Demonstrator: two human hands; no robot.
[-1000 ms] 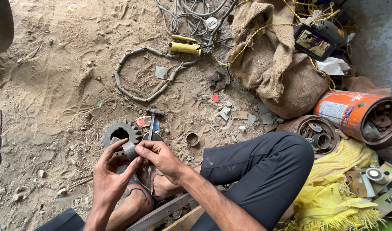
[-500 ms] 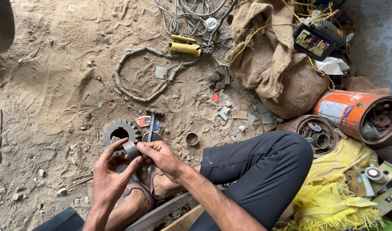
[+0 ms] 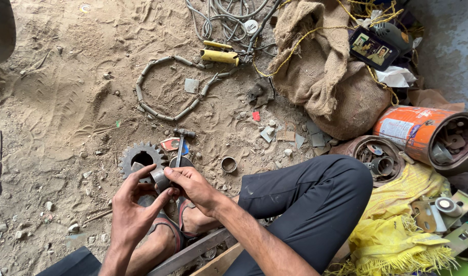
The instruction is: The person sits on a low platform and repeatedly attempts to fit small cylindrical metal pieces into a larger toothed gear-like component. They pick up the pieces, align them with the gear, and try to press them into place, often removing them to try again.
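Note:
I sit low over sandy ground with my knee bent to the right. My left hand [image 3: 129,207] and my right hand [image 3: 193,185] meet around a small grey metal cylinder piece [image 3: 160,179], both gripping it with the fingertips. Just behind my hands a dark toothed gear [image 3: 140,156] lies flat on the sand. A small hammer [image 3: 180,145] with a blue handle lies beside it, its head pointing away. A small metal ring [image 3: 228,164] rests on the ground to the right of the hammer. My sandalled foot [image 3: 175,225] is under my hands.
A loop of chain links [image 3: 162,87] lies further out, with a yellow-handled tool [image 3: 219,54] and cables [image 3: 229,20] beyond. A burlap sack [image 3: 326,66], an orange can [image 3: 423,130] of metal parts, a round tin [image 3: 374,156] and yellow cloth [image 3: 397,230] crowd the right side.
My hands stay together on the small metal piece with only slight finger movement. Nothing else has shifted.

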